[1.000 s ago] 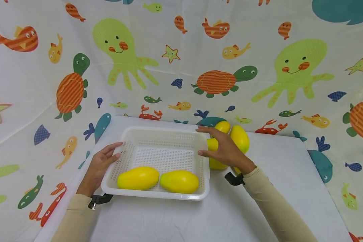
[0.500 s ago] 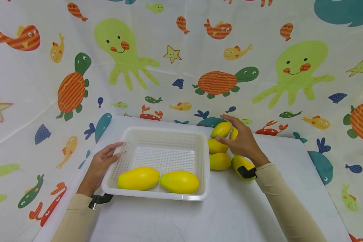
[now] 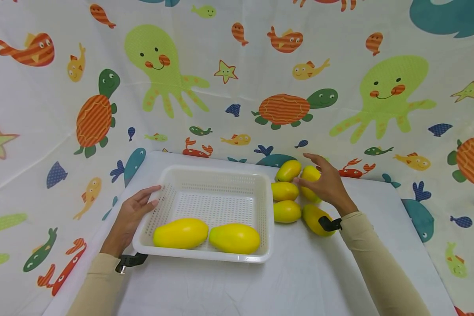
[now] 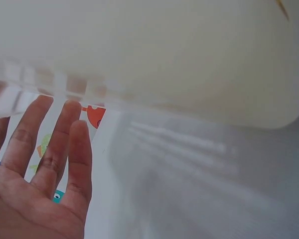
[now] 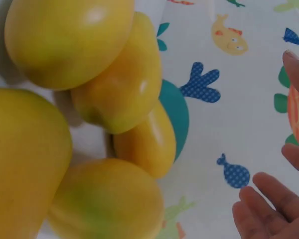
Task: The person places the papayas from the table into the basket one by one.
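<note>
A white plastic basket (image 3: 205, 256) with perforated sides stands on the table, two yellow mangoes (image 3: 180, 233) lying along its near side. My left hand (image 3: 131, 215) rests at the basket's left rim, thumb and forefinger touching it. In the left wrist view the other fingers (image 4: 79, 154) are extended beside its wall. Right of the basket lies a group of several more mangoes (image 3: 287, 211), partly green in the right wrist view. Over that group hovers my right hand (image 3: 327, 184), thumb and fingers spread, holding nothing. One mango (image 3: 311, 173) at the back right is partly hidden behind it.
The table (image 3: 205, 289) is covered in white cloth. Behind and at the sides hangs a white curtain (image 3: 237, 44) printed with sea animals, close behind the back mangoes. A black wrist strap (image 3: 329, 224) partly overlaps the front right mango (image 3: 315, 218).
My right hand has moved right, from the basket's right rim to above the mango group, uncovering mangoes it hid. The left hand and the basket have stayed in place.
</note>
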Motion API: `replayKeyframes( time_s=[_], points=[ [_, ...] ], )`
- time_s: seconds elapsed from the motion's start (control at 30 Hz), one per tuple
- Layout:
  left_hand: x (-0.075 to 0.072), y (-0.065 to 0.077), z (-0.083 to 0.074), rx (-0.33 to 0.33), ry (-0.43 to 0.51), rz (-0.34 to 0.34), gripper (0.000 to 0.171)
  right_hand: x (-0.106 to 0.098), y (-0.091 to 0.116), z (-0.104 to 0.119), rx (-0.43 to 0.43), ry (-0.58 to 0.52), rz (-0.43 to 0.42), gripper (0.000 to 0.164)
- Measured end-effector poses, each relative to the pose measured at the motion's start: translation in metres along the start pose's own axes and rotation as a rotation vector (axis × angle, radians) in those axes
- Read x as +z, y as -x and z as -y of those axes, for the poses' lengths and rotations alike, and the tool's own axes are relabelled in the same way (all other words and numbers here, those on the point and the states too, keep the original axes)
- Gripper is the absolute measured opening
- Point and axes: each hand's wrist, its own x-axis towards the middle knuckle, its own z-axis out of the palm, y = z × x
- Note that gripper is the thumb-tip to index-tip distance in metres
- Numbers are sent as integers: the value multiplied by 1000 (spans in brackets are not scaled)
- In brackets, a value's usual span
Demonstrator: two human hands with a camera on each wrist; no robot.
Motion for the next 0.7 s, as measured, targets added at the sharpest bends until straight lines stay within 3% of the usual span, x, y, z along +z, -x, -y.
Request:
replayKeyframes(
  time_s=[0.43,0.7],
  points=[
    [1,0,0,4,-19,-5,62,-1,-7,-25,143,81,128,105],
    [1,1,1,19,-16,-3,62,0,-10,-31,197,102,211,105]
  ],
)
